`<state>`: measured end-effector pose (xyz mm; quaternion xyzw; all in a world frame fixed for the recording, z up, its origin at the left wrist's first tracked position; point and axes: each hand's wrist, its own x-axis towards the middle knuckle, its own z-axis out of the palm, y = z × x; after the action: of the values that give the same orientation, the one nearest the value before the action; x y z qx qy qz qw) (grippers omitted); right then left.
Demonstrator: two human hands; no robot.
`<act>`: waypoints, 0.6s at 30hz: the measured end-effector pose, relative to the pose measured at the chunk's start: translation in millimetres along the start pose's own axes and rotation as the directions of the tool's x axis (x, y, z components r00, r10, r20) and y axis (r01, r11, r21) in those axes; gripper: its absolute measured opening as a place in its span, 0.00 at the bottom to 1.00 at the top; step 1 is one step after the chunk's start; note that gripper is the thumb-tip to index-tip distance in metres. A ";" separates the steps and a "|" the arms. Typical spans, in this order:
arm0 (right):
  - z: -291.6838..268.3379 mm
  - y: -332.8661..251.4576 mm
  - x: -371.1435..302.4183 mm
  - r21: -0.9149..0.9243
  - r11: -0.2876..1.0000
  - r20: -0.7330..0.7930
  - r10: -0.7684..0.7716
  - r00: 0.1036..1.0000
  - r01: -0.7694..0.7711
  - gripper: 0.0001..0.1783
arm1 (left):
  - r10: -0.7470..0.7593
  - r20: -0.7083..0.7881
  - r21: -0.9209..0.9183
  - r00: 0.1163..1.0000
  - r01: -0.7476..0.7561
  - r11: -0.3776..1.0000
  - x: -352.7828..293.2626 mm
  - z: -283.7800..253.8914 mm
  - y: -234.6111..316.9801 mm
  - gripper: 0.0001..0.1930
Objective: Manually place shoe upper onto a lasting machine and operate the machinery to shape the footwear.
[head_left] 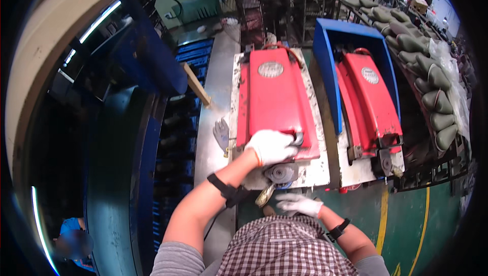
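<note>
Fingers of the gloved left hand curl by a grey metal part on the left-side red machine.
Whether they clamp it, I can't tell. The right hand reaches out before the machine, its fingers loosely extended, nothing evident in them. The machine rests on the pale tabletop. Work looks under way; what's finished or left doesn't show.
</note>
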<state>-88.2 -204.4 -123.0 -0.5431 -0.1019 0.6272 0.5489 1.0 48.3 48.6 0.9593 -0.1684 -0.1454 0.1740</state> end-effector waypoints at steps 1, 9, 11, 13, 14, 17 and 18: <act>4.4 -5.6 11.2 0.058 0.998 0.060 0.003 0.998 -0.007 0.38 | -0.033 0.037 0.020 0.999 0.032 0.999 1.8 14.5 -2.3 0.23; 31.7 5.6 72.5 0.718 0.685 0.404 -0.263 0.876 -0.126 0.29 | -0.056 -0.122 0.079 0.991 0.065 0.995 6.0 68.0 -11.9 0.22; 22.7 11.4 61.6 0.718 0.679 0.404 -0.231 0.885 -0.150 0.20 | -0.065 -0.119 0.101 0.991 0.077 0.992 4.7 67.9 -10.4 0.22; 0.9 11.6 37.6 0.682 0.711 0.380 -0.147 0.913 -0.169 0.21 | -0.065 -0.135 0.094 0.989 0.078 0.992 3.9 66.5 -8.4 0.22; -11.9 10.6 22.8 0.687 0.702 0.429 -0.182 0.885 -0.188 0.22 | -0.077 -0.129 0.077 0.989 0.088 0.993 3.4 66.1 -7.1 0.22; -53.6 5.2 -30.0 0.637 0.770 0.106 -0.135 0.985 0.037 0.29 | -0.070 -0.163 0.092 0.984 0.086 0.992 3.0 64.4 -4.2 0.22; -65.2 5.3 -47.9 0.609 0.779 -0.026 -0.171 0.985 0.151 0.33 | -0.088 -0.137 0.091 0.987 0.101 0.991 3.3 64.0 -2.9 0.21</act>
<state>-48.7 -275.2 -124.9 -0.3174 0.0506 0.5857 0.7441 -16.8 31.4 -10.6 0.9811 -0.1178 -0.0807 0.1304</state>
